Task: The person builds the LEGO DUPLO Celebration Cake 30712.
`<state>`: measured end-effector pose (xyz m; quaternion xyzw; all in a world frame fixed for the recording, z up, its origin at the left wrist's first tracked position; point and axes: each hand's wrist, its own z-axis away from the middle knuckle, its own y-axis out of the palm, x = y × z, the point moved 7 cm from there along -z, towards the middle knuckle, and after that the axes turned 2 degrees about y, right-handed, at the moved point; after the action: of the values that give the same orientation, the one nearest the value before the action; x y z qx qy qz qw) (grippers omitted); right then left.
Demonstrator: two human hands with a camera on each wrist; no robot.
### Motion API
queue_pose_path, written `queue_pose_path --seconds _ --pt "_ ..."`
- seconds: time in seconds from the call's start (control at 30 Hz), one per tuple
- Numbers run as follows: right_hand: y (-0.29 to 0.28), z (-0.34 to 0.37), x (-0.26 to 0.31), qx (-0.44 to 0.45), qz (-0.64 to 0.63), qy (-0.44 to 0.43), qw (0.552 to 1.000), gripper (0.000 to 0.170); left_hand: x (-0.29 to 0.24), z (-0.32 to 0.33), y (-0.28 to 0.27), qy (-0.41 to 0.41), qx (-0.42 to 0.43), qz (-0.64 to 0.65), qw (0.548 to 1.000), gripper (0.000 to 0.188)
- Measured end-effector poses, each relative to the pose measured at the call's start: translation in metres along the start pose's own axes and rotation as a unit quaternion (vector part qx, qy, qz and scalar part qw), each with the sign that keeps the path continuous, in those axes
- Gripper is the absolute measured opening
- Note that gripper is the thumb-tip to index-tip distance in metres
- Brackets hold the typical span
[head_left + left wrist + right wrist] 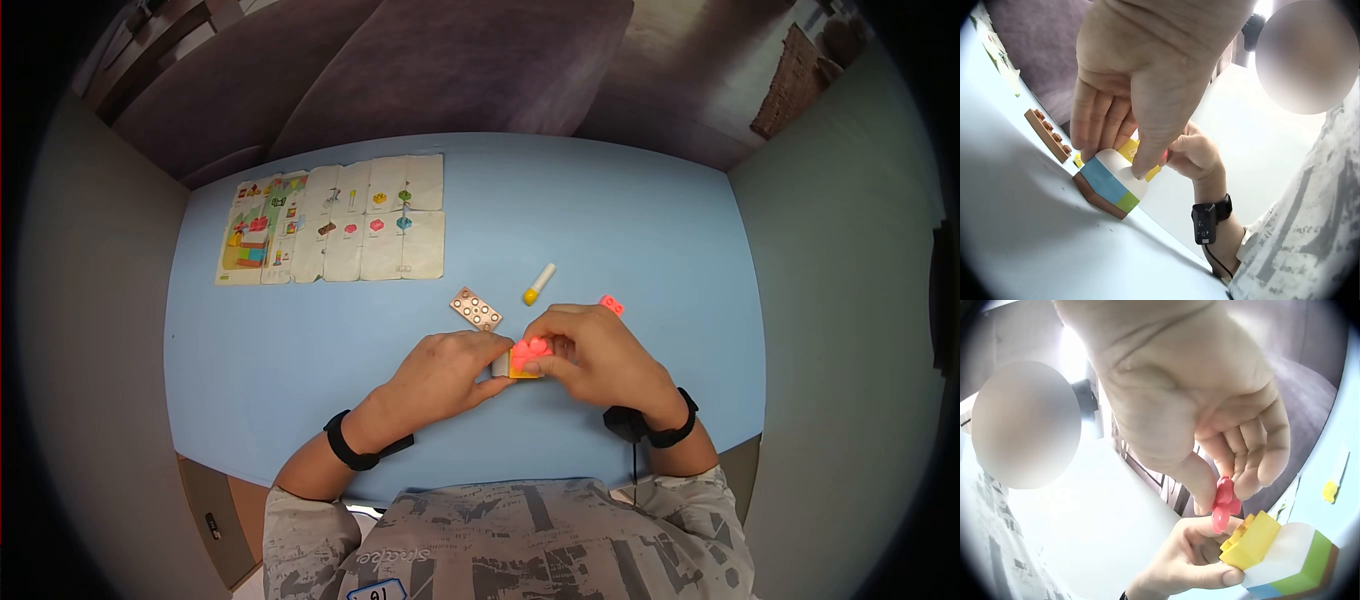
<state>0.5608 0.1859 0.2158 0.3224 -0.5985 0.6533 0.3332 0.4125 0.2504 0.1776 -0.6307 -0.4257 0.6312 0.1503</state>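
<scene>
My left hand (445, 372) holds a small stack of toy building bricks from its left side, fingers and thumb on either side. The stack has a brown base (1097, 199), a blue brick (1105, 181) beside a green brick (1127, 201), a rounded white brick (1285, 550) over them and a yellow studded brick (1250, 540) on top. Between thumb and fingers, my right hand (605, 350) pinches a pinkish-red flower-shaped piece (1225, 503). That piece is tilted on edge, close over the yellow brick's studs.
A brown studded plate (475, 309) lies just beyond the left hand. Past the stack is a white stick with a yellow end (540, 284). A pinkish-red brick (612, 304) sits behind the right hand. The creased picture instruction sheet (340, 220) spreads at the table's far left.
</scene>
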Motion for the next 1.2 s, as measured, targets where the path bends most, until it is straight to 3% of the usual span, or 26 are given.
queue_pose_path --seconds 0.2,0.57,0.67,0.77,0.87,1.07,1.2 --pt "-0.008 0.000 0.004 0.001 -0.023 0.015 1.000 0.021 -0.001 0.000 0.000 0.011 -0.005 -0.003 1.000 0.039" --pt "-0.035 0.007 0.011 -0.092 -0.032 -0.015 0.995 0.024 -0.004 -0.036 0.016 0.039 -0.012 -0.096 0.995 0.032" --pt "-0.039 0.009 0.011 -0.100 -0.034 -0.011 0.994 0.023 0.002 -0.046 0.019 0.005 0.007 -0.102 0.995 0.046" --pt "-0.042 0.011 0.013 -0.113 -0.040 -0.021 0.993 0.023 -0.004 -0.046 -0.003 -0.002 -0.051 -0.060 0.997 0.076" --pt "-0.048 0.014 0.014 -0.124 -0.026 -0.029 0.991 0.024 0.007 -0.031 -0.012 -0.019 -0.074 -0.201 0.977 0.101" --pt "-0.043 0.012 0.017 -0.111 -0.032 -0.025 0.993 0.026 0.049 -0.014 0.027 -0.081 0.083 -0.247 0.962 0.099" --pt "-0.044 0.014 0.019 -0.110 -0.031 -0.022 0.993 0.026 0.044 -0.012 0.026 -0.037 0.041 -0.264 0.963 0.084"
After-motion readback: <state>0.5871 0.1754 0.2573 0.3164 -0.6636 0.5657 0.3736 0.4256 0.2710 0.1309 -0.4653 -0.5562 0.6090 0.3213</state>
